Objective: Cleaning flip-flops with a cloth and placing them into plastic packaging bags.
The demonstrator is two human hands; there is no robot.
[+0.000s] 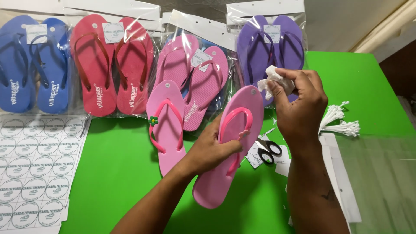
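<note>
Pink flip-flop (232,147) in left hand (212,149) grip, white cloth (273,82) clenched in right hand (299,106) above its toe end

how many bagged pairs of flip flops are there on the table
4 in a row along the back: blue pair far left, red pair, pink pair, purple pair behind the right hand. More may be hidden beneath them.
</note>
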